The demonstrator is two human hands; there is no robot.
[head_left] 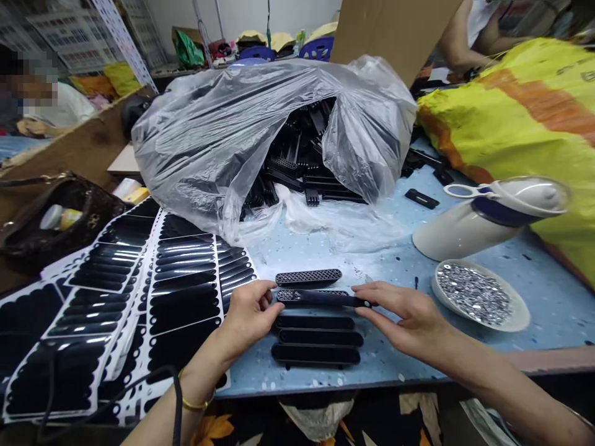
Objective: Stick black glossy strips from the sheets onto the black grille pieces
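Note:
My left hand (248,313) and my right hand (403,313) each pinch one end of a long black plastic strip (320,298) just above the light blue table (548,291). A black perforated piece (308,276) lies right behind it. Three smooth black oblong pieces (317,338) lie stacked in a row right in front of it, between my wrists. Sheets of glossy black oval stickers (183,291) lie to the left of my left hand.
A clear plastic bag (209,136) full of black plastic parts (297,161) lies behind. A white jug (483,217) lies on its side at right, by a dish of small silver bits (474,294). A yellow sack (525,105) fills the far right. Other people sit at the back.

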